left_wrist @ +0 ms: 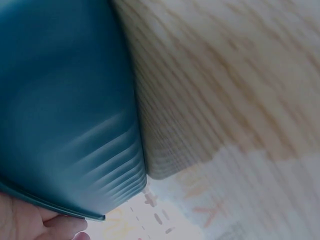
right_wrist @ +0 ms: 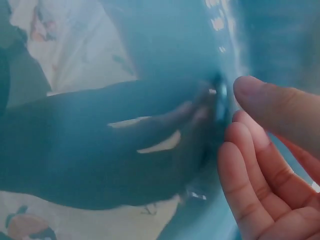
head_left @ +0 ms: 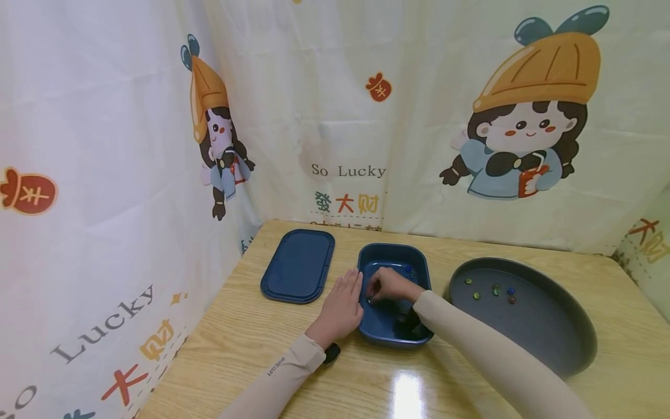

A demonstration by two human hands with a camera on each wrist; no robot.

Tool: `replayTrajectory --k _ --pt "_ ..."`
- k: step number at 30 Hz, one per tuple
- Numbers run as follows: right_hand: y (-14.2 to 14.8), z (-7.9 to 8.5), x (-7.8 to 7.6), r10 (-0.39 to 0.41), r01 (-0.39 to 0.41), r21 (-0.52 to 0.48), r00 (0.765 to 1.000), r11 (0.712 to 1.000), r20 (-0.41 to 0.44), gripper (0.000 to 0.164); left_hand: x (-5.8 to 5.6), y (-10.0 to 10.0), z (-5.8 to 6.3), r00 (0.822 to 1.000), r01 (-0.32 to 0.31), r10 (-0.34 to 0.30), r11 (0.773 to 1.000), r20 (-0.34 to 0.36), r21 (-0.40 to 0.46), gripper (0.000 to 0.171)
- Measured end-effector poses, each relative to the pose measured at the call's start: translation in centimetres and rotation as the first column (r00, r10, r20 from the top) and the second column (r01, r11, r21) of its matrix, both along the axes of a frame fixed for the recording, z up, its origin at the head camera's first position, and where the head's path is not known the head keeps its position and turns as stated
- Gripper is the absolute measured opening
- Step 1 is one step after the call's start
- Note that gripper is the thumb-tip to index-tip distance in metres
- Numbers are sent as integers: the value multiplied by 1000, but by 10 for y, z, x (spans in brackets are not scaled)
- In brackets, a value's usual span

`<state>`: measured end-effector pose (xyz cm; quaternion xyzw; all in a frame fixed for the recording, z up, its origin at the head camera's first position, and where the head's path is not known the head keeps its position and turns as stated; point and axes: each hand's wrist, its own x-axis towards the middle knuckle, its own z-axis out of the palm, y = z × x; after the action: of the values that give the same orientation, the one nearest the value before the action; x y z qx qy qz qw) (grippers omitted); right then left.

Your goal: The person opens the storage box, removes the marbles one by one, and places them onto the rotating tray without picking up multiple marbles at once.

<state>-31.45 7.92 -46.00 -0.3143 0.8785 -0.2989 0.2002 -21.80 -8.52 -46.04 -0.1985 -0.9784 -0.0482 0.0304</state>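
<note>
A deep blue rectangular box (head_left: 394, 250) stands on the table between my hands. My left hand (head_left: 341, 308) lies along its left wall with straight fingers; in the left wrist view, fingertips (left_wrist: 65, 227) show by the box's rim. My right hand (head_left: 389, 286) reaches down inside, near the left wall. In the right wrist view its fingers are bent and the thumb stands slightly apart from them. A small shiny glass marble (right_wrist: 220, 97) sits just beyond the fingertips, blurred against the wall. A blue marble (head_left: 407, 269) lies toward the box's far right.
A flat blue lid (head_left: 298, 265) lies left of the box. To the right stands a large dark grey round pan (head_left: 544, 343) holding several marbles, among them a green marble (head_left: 476, 296). A printed curtain (head_left: 335, 116) hangs behind the wooden table (head_left: 235, 331).
</note>
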Motion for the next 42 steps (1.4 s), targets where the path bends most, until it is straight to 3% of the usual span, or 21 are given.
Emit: replayTrajectory --k 10,19,27,42 --pt "24 28 -3 8 -16 -84 995 996 -100 8 0 0 0 1000 0 1 1000 -14 11 61" --pt "46 52 0 -33 15 -158 993 987 -116 9 1 -1 -1 1000 2 -2 1000 -25 15 60" --pt "74 72 5 -79 59 -160 989 985 -124 10 2 -1 0 1000 3 -2 1000 -4 28 59" --pt "140 83 15 -220 199 -136 962 970 -161 16 -1 -2 -6 1000 18 -17 998 -23 53 59"
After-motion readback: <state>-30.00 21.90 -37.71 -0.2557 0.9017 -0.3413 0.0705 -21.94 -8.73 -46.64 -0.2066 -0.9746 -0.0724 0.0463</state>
